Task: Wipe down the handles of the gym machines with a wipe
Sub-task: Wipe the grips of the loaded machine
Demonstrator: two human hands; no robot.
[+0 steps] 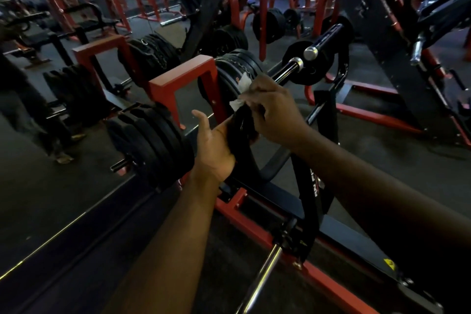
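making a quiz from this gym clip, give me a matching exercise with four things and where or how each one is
Things:
1. wipe
2. left hand
3. right hand
4. weight plates

States:
a. stacked on a peg, left of the hands
b. holds the black handle from below
c. white, crumpled against the handle
d. presses the wipe on from above

Pairs: 1-c, 2-b, 3-d, 4-a

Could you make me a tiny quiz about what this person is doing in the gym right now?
1. True or false: the right hand presses a white wipe on the black handle.
2. Which hand grips the handle from below? A) left B) right
3. Fill in: the weight plates hang on a ___ frame.

Key: 1 true; 2 A, the left hand; 3 red.
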